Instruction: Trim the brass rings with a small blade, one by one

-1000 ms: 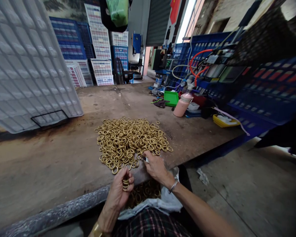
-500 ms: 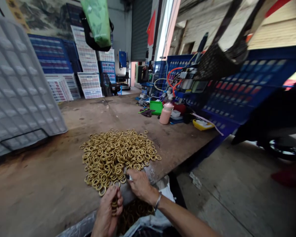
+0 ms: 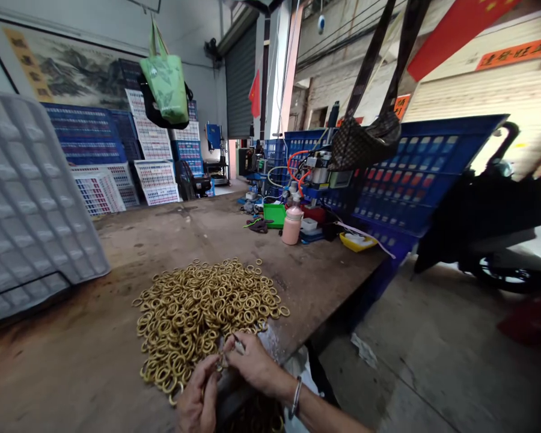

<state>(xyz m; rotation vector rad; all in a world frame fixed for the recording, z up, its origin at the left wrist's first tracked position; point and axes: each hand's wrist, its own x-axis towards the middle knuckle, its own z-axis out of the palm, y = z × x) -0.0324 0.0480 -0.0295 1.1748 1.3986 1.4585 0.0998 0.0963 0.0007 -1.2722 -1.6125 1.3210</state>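
Head view shows a wooden-looking worktable [image 3: 320,281] with a broad heap of brass-coloured rings [image 3: 202,313] at its near edge, some overlapping and a few lying loose around the rim of the pile. Both hands are at the near side of this heap. The right hand [image 3: 255,364] has its thumb and index finger clamped on a small slim tool [image 3: 238,345], partly dark and partly pale, right at the border of the rings. A metal bracelet [image 3: 296,397] circles the right wrist. Just beside it, the left hand [image 3: 199,394] has thumb and fingers curled close to one another, their tips near those of the right hand; I cannot tell whether they are clamped on a ring, as the fingers hide the gap.

Below the table edge, more rings lie in shadow next to a pale sack [image 3: 303,368]. Farther back on the table stand a pink bottle [image 3: 292,227], a green tray [image 3: 275,215] and a yellow tray [image 3: 357,242] holding white items. A ribbed translucent panel [image 3: 36,204] leans at the left, and blue crates [image 3: 410,180] stand beyond the table's right edge.
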